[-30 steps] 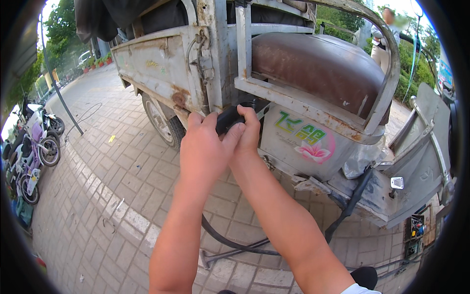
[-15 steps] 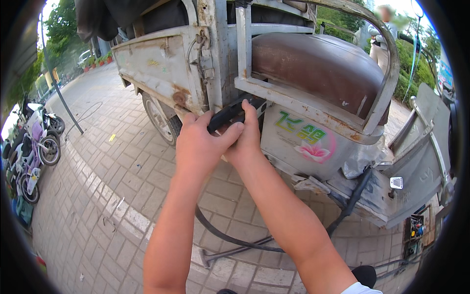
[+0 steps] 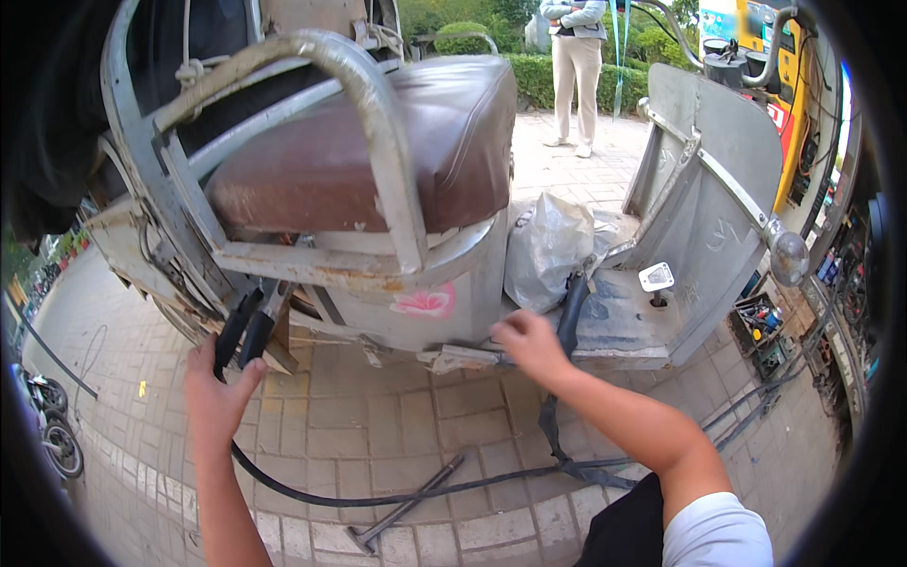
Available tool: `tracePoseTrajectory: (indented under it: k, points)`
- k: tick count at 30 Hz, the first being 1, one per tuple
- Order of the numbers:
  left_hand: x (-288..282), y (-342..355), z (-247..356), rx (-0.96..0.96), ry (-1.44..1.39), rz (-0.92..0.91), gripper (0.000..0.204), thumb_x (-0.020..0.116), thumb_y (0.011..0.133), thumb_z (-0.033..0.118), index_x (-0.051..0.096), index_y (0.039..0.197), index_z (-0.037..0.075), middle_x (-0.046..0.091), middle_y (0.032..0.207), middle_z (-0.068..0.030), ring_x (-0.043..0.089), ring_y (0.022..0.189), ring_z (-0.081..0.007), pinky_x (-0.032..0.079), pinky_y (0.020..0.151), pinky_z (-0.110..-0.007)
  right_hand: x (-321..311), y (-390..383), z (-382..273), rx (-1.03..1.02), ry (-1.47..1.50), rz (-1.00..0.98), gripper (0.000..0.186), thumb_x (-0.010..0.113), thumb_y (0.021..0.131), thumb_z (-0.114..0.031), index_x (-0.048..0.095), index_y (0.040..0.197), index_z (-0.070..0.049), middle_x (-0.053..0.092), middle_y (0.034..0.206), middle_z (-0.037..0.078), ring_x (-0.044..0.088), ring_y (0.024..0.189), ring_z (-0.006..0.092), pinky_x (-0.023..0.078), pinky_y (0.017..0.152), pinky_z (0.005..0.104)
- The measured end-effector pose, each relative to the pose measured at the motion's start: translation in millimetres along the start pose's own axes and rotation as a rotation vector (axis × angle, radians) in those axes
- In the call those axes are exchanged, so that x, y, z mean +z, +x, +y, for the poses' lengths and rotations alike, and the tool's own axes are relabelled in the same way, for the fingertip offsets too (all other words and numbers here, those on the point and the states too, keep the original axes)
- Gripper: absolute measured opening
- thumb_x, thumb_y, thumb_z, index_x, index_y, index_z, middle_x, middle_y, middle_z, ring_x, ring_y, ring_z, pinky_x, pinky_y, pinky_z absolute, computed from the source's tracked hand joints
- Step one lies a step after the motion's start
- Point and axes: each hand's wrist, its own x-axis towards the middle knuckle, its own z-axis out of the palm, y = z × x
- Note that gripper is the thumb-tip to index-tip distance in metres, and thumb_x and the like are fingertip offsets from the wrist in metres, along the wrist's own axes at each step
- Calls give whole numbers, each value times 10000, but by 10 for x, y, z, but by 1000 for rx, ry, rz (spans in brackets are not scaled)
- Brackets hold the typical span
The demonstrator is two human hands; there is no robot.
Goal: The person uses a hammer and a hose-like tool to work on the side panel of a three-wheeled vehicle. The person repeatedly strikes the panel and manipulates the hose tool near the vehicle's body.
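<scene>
My left hand (image 3: 219, 390) is wrapped loosely round the lower end of a black two-part fitting (image 3: 255, 335) at the left of a grey, rusty three-wheeler (image 3: 354, 265), with a black hose (image 3: 331, 501) looping down from there. My right hand (image 3: 524, 345) is closed before the vehicle's lower body, left of a black wrapped bar (image 3: 565, 331); what its fingers hold, if anything, is unclear. A brown seat (image 3: 350, 161) sits inside the metal rail above. A long-handled metal tool (image 3: 406, 510) lies on the paving below.
A plastic bag (image 3: 543, 255) rests on the footboard beside an upright front shield (image 3: 732, 161). A person (image 3: 576, 66) stands beyond the vehicle. A crate of tools (image 3: 761, 326) is at the right; parked two-wheelers (image 3: 59, 430) are at the far left.
My view has turned right. My hands, earlier together on the black fitting, are apart: the left remains on it, while the right has let go and moved rightward.
</scene>
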Motion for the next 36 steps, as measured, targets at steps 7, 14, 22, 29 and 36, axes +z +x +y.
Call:
tracePoseTrajectory:
  k: [7, 14, 22, 29, 36]
  points:
    - [-44, -17, -102, -499, -441, -213, 682, 716, 842, 436, 600, 1273, -79, 680, 971, -145, 641, 952, -252, 490, 903, -370, -944, 663, 961, 424, -243, 347, 740, 858, 681, -382, 575, 1191, 74, 655, 1129, 251, 646, 1073, 364, 511, 915, 417]
    - [192, -360, -148, -456, -374, -124, 656, 657, 876, 503, 631, 1254, -32, 672, 999, -96, 609, 868, -185, 490, 757, -332, -1006, 743, 1378, 367, 140, 351, 340, 749, 720, -125, 632, 970, 73, 653, 816, 132, 640, 691, 240, 512, 624, 390]
    - [136, -1179, -245, -754, -659, -171, 532, 660, 883, 501, 667, 1142, 36, 623, 875, -36, 544, 702, -135, 438, 625, -292, -1064, 632, 1196, 546, 436, 316, 470, 717, 869, -307, 565, 1115, 64, 642, 954, 131, 645, 780, 251, 531, 617, 415]
    - [56, -1532, -212, -697, -782, -239, 679, 648, 868, 523, 595, 1294, -2, 640, 1045, -81, 569, 843, -162, 455, 730, -320, -364, 41, 95, -166, -293, -64, 718, 715, 876, -425, 502, 1323, 96, 616, 1219, 279, 594, 1153, 394, 457, 1007, 410]
    - [250, -1635, 445, -379, -503, -511, 937, 743, 805, 488, 397, 1446, -101, 532, 1322, -234, 528, 1249, -326, 416, 1054, -409, 1522, -1056, -584, 692, 1014, -712, 461, 716, 912, -419, 603, 1162, -48, 654, 1094, 75, 625, 1016, 190, 469, 929, 391]
